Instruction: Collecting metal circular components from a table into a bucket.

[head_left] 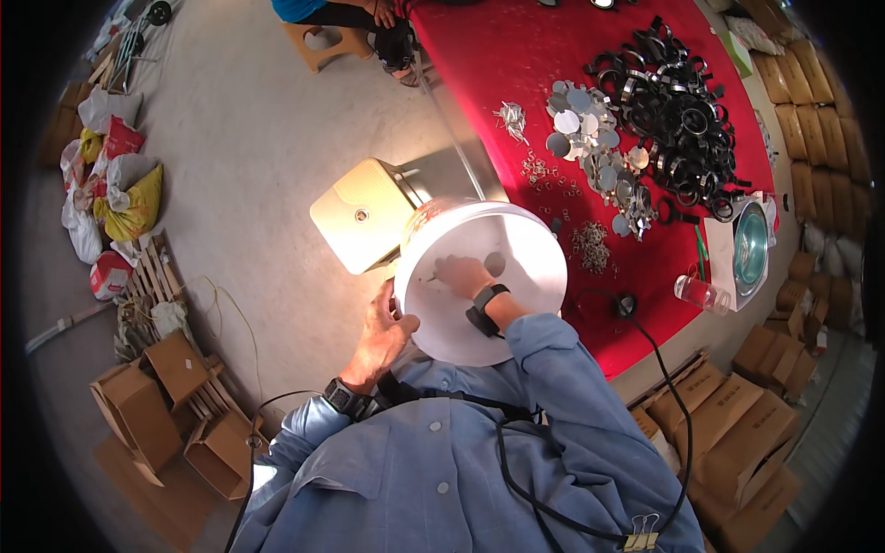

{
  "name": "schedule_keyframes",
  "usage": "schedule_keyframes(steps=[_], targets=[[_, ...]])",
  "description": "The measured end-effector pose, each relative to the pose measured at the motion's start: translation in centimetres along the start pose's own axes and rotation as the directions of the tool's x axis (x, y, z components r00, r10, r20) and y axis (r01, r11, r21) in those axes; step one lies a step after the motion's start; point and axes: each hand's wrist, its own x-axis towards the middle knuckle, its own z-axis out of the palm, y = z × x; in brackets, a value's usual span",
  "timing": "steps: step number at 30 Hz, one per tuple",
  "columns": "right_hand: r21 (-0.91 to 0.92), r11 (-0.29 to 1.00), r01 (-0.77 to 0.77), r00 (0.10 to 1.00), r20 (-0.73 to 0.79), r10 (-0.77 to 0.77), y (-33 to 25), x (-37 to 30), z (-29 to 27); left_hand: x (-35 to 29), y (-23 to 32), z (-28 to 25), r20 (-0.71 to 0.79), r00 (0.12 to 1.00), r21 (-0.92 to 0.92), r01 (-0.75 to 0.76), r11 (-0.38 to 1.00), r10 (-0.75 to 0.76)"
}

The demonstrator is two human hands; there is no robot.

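Note:
A white plastic bucket (544, 313) is tilted in front of me, its mouth facing my body. At its left side my left hand (380, 334) grips the rim, thumb over the edge and fingers outside. My right hand (461, 278) reaches inside with the fingers drawn together; a tiny dark piece shows at the fingertips, too small to name. A round grey disc (495, 265) lies inside the bucket near that hand. Just beyond the bucket stands a cream plastic stool (355, 207).
On the red-covered table (470, 64) at the right lie black ring clamps (682, 120), metal discs (576, 120) and small metal clips (590, 247). A teal basin (751, 244) and clear jar (701, 293) stand nearby. Cardboard boxes (728, 415) flank me. Another person (341, 11) sits far ahead.

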Motion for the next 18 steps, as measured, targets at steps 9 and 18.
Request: schedule_keyframes(steps=[9,18], targets=[[0.460,0.713,-0.529,0.837,0.147,0.527,4.1,-0.4,-7.6,0.5,0.6,-0.4,-0.027,1.000,-0.013,0.002,1.000,-0.003],[0.076,0.801,-0.593,0.768,0.354,0.534,1.4,0.5,-8.8,0.7,0.6,-0.9,-0.030,1.000,-0.019,0.009,1.000,-0.009]])
